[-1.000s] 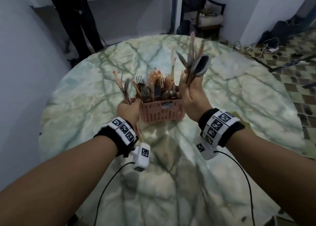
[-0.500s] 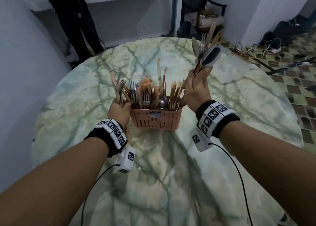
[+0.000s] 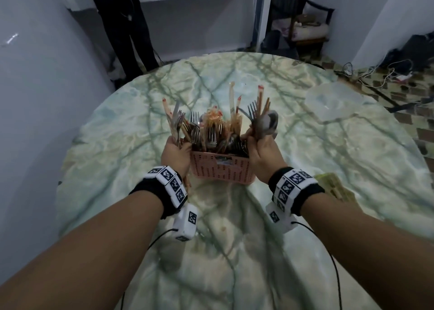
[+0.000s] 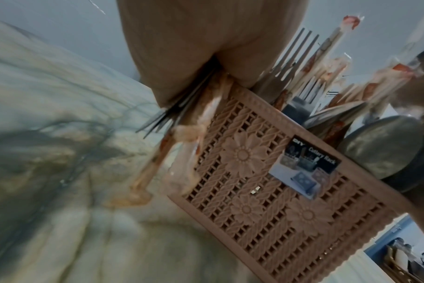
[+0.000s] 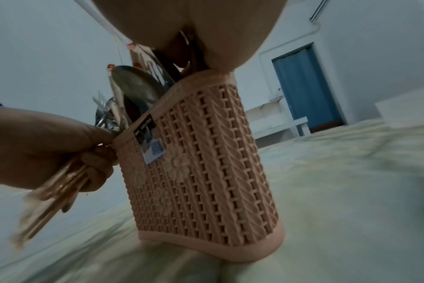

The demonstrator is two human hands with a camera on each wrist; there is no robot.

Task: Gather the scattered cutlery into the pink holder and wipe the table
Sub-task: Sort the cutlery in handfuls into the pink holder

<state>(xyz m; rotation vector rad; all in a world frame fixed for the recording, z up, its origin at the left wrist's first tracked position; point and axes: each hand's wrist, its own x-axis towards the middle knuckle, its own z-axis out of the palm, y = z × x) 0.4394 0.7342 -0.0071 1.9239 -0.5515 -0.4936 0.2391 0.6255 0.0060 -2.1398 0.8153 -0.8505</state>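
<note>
The pink holder (image 3: 222,169) (image 4: 286,193) (image 5: 206,157) stands mid-table, packed with forks, spoons and wrapped chopsticks. My left hand (image 3: 175,153) (image 5: 61,151) sits at the holder's left edge and grips a bundle of forks and wrapped chopsticks (image 3: 175,124) (image 4: 179,122); their handles hang below the fist outside the holder's wall. At the right edge, my right hand (image 3: 263,147) grips a bundle of a large spoon, a fork and chopsticks (image 3: 264,119), with its lower ends at the holder's rim.
The round green marble table (image 3: 328,159) has a pale cloth (image 3: 333,104) at the far right and a yellowish folded item (image 3: 333,185) beside my right wrist. A person in dark clothes (image 3: 122,23) stands beyond the far edge. A chair (image 3: 303,25) stands behind.
My right hand has come down from high above the table to the holder's right rim with its bundle. The left hand stays at the left edge with its bundle.
</note>
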